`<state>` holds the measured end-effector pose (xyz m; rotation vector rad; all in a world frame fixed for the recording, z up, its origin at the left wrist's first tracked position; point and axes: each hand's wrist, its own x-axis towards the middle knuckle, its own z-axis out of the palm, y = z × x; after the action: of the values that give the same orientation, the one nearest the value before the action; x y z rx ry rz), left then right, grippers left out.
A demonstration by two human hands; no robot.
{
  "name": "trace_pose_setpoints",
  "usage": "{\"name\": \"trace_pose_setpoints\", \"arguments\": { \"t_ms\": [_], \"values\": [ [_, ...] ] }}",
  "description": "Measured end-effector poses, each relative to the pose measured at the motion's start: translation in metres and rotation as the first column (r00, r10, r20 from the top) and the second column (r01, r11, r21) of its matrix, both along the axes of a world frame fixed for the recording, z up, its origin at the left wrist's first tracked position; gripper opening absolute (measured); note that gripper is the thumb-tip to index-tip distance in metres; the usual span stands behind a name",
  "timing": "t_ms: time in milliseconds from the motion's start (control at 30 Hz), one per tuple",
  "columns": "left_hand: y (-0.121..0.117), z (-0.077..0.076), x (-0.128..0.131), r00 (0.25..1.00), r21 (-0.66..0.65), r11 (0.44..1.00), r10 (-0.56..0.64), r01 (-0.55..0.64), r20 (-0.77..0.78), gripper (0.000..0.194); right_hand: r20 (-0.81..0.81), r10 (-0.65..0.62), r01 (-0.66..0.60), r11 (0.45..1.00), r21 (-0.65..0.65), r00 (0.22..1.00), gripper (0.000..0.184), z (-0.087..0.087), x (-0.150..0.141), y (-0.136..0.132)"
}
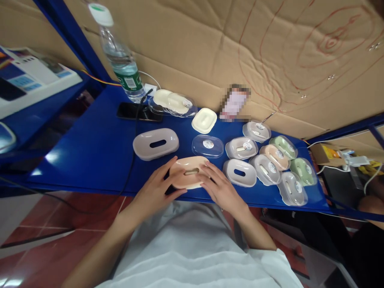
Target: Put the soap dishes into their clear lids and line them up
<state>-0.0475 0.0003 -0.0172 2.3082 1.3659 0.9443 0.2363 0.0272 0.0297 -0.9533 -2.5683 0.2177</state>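
Observation:
At the front edge of the blue table, a peach oval plastic soap dish [196, 163] with a slot in its middle is between my two hands. My left hand [159, 182] grips its left end, with the index finger reaching across the top and the thumb low at the front. From the right, my right hand [220, 186] closes on the other end, fingers over the rim. Just behind lie a larger grey slotted oval piece [141, 148] and a clear lid [199, 150] with a round sticker. Another grey slotted dish [250, 176] sits beside my right hand.
Several lidded dishes in grey, peach and green [303, 170] cluster at the right. Along the back stand a water bottle [120, 64], a black phone [126, 112], cream pieces [171, 102], a cream square lid [196, 120] and a propped, pixelated phone [234, 103]. A black cable [134, 154] crosses the left side.

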Motion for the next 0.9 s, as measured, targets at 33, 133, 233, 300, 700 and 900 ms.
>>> {"name": "trace_pose_setpoints", "arguments": {
  "t_ms": [33,133,233,300,700,900],
  "values": [
    [0.000,-0.001,0.000,1.000,-0.011,1.000,0.003,-0.003,-0.006,0.053,0.001,0.001,-0.001,1.000,-0.013,1.000,0.037,0.001,0.000,0.001],
    [-0.001,-0.002,0.000,1.000,-0.039,0.999,0.001,-0.001,-0.022,0.053,0.002,0.000,0.000,0.999,-0.032,1.000,0.039,-0.001,0.000,-0.001],
    [-0.002,0.001,0.000,0.999,-0.023,1.000,-0.018,0.017,-0.031,0.053,0.009,-0.021,0.021,1.000,-0.005,1.000,0.040,-0.004,0.001,-0.007],
    [-0.002,0.003,0.000,0.999,-0.009,0.999,-0.037,0.037,-0.038,0.052,0.018,-0.022,0.021,0.999,0.043,1.000,0.038,-0.008,0.000,-0.012],
    [-0.004,0.009,-0.006,1.000,-0.018,1.000,-0.002,0.002,-0.011,0.052,-0.051,-0.165,0.160,0.984,-0.083,0.985,0.062,-0.014,-0.002,0.013],
    [-0.014,0.016,-0.024,0.999,-0.193,0.980,0.039,-0.046,-0.038,0.053,0.020,-0.213,0.213,0.977,-0.028,0.977,0.063,-0.024,-0.008,0.021]
  ]
}}
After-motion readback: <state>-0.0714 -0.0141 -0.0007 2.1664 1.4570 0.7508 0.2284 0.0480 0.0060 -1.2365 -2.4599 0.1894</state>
